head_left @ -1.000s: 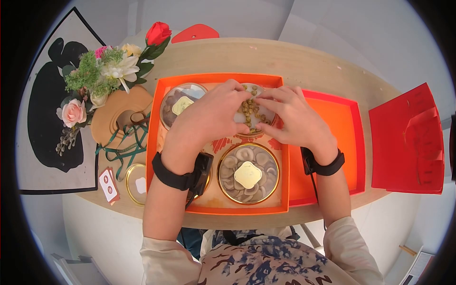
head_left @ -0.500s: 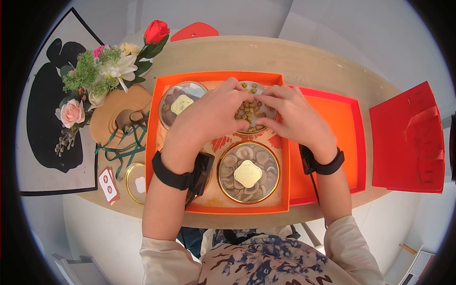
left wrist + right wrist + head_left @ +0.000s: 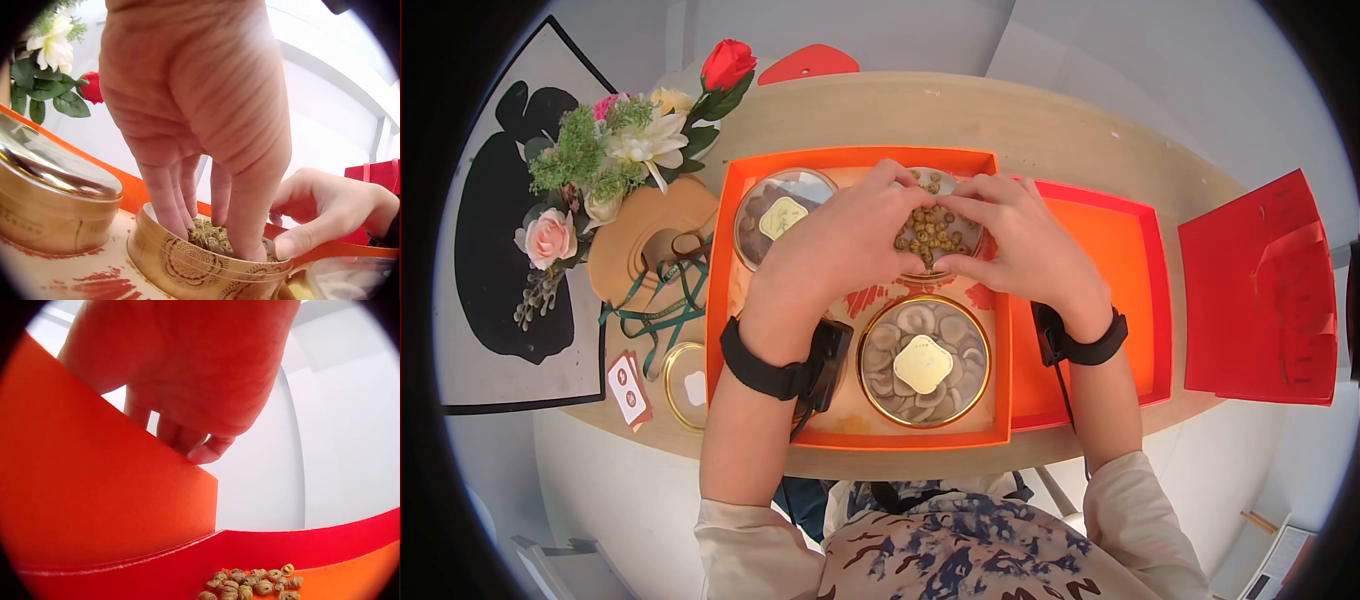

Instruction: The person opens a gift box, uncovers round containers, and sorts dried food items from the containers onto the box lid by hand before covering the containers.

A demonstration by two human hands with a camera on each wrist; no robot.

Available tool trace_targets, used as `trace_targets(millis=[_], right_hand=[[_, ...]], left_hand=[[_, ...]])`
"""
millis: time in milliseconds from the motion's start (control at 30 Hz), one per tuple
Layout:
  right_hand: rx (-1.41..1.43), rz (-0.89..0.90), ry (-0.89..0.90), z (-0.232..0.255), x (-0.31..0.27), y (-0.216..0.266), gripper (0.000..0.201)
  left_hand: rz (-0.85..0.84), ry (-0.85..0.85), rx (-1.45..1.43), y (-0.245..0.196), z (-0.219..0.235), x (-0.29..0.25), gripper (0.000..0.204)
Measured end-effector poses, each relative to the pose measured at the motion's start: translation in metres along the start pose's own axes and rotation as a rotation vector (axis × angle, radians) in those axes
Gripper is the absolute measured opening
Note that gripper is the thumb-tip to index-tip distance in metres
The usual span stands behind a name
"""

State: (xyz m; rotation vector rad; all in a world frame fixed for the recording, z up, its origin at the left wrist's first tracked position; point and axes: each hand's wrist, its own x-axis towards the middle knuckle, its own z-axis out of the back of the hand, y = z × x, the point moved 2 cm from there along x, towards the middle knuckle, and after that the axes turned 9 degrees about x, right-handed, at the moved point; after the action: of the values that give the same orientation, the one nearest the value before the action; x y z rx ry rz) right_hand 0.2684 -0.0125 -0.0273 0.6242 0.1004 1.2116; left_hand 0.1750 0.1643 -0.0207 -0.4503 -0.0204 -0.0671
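Observation:
A round gold can (image 3: pixel 169 259), its top off, holds dried, curled greenish-brown pieces (image 3: pixel 930 238) at the far middle of the orange box (image 3: pixel 718 350). My left hand (image 3: pixel 840 225) arches over the can. In the left wrist view its fingers and thumb point down inside the rim, apart, among the pieces. From the other side my right hand (image 3: pixel 1030 235) reaches over the rim with thumb and fingers spread. Its thumb tip lies right at the rim in the left wrist view. Left and right fingertips come close together over the pieces.
Lidded cans sit in the box, one of pale discs (image 3: pixel 880 345) nearest and one (image 3: pixel 750 225) far left. A red-edged orange tray (image 3: pixel 1095 290) adjoins it, with a red bag (image 3: pixel 1250 290) beyond. Flowers (image 3: pixel 635 150), green ribbon (image 3: pixel 662 322), cards (image 3: pixel 628 390) and a gold-rimmed lid (image 3: pixel 684 410) lie left.
My right thumb and fingertips have shifted slightly left toward my left hand. The dried pieces in the can look more bunched together. The whole head view has drifted a little.

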Motion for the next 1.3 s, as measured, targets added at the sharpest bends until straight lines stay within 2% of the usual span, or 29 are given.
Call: trace_targets(millis=[167,233,433,833,1033,1300], right_hand=[[-0.002,-0.036,-0.020,-0.004,0.001,-0.002,0.052],[-0.012,0.021,-0.101,-0.008,0.001,-0.006,0.048],[-0.046,0.066,-0.130,-0.007,-0.001,-0.001,0.051],[-0.013,-0.024,-0.088,-0.009,0.000,0.005,0.049],[-0.022,-0.057,-0.030,-0.009,0.001,0.005,0.046],[0.043,-0.026,-0.069,-0.008,0.004,0.006,0.038]], left_hand=[[-0.012,-0.001,-0.012,0.004,-0.003,0.001,0.061],[0.012,0.020,-0.017,0.003,-0.002,0.001,0.060],[-0.016,-0.004,0.014,0.007,-0.005,0.002,0.060],[-0.067,-0.052,0.002,0.004,-0.004,0.002,0.058],[-0.068,-0.004,-0.017,0.005,-0.004,0.003,0.051],[-0.079,-0.036,-0.045,0.008,-0.007,0.004,0.042]])
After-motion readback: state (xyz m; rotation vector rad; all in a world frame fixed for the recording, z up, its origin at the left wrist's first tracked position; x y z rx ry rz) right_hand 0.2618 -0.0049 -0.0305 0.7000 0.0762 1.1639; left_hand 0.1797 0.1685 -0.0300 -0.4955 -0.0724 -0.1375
